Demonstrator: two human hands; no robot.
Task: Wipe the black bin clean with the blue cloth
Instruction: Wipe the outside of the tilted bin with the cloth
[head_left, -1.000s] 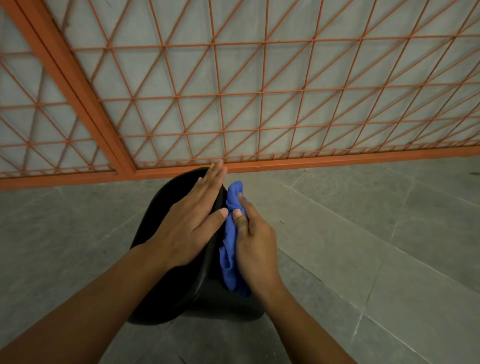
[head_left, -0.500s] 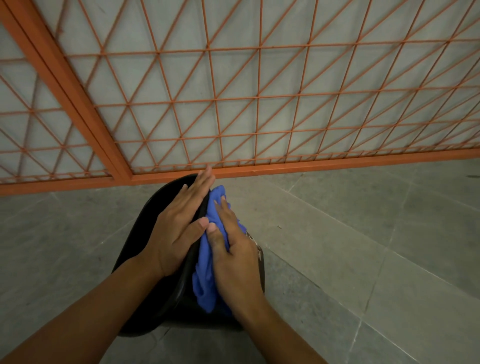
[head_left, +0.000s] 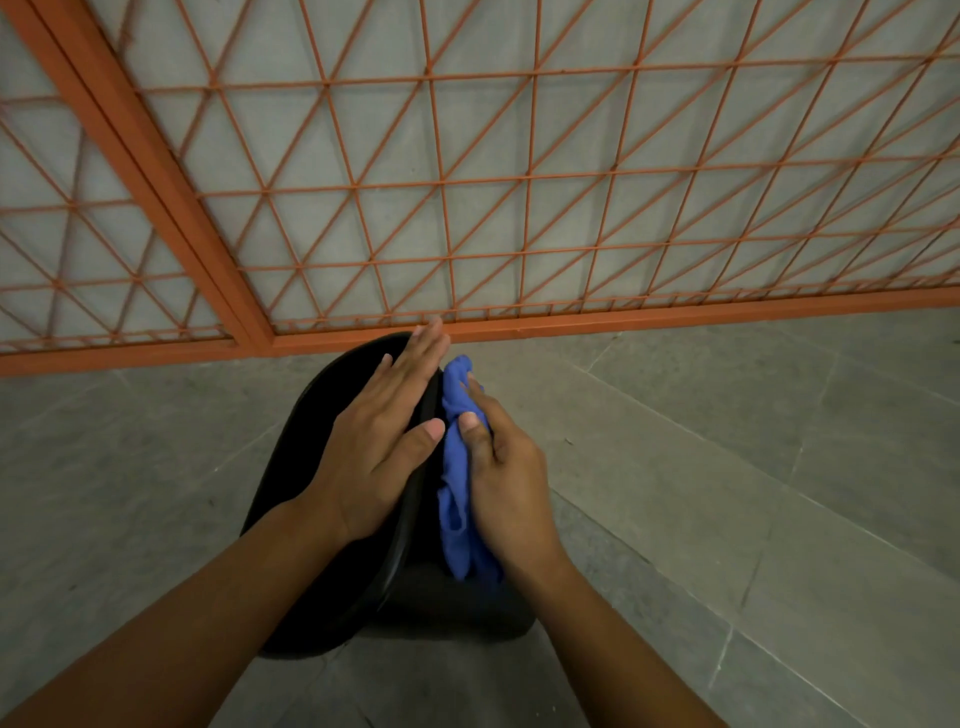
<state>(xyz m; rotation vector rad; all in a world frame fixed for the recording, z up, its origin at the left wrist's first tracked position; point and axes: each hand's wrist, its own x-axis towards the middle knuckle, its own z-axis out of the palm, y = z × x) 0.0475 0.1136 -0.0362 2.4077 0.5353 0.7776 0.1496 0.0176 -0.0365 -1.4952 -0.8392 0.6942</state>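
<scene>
The black bin (head_left: 317, 415) stands on the grey floor in the lower middle of the head view, seen from above. My left hand (head_left: 382, 441) lies flat on its top with fingers stretched out and thumb near the rim. My right hand (head_left: 506, 483) presses the crumpled blue cloth (head_left: 454, 499) against the bin's right side, just under the rim. The cloth runs from beyond my fingertips down past my wrist. Both arms hide much of the bin's top and right side.
An orange metal grille (head_left: 519, 208) with a thick orange frame stands right behind the bin. Grey stone floor tiles (head_left: 727, 467) spread out to the left and right of the bin.
My right hand with the cloth first slid toward me and down along the bin's side, then back up and away. My left hand stayed flat on the bin's top.
</scene>
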